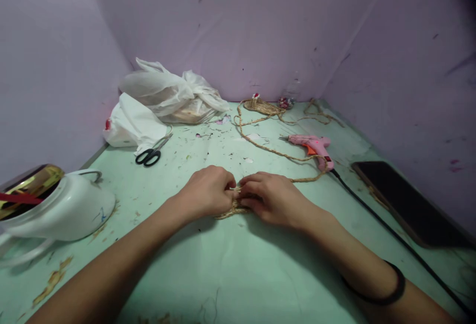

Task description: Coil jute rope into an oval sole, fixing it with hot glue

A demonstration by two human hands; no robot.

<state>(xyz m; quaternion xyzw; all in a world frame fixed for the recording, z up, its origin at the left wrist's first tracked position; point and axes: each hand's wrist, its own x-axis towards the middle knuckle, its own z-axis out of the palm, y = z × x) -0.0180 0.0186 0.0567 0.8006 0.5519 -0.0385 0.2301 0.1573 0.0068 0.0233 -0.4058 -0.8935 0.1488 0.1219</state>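
Observation:
Both my hands meet over a small piece of coiled braided straw cord on the green tabletop. My left hand grips its left side with curled fingers. From the right, my right hand pinches the same piece, its fingertips close to the left thumb. Much of the piece is hidden under the fingers. A long tail of the braided cord leaves from behind my right hand, passes the pink glue gun and loops to the back. Near the wall lies a woven straw sole shape with a red and white ornament.
Black-handled scissors lie at the left before a white cloth or paper and a plastic bag. A white pot stands nearer. At right are a dark phone and the glue gun's cable. A clear bottle lies at the back.

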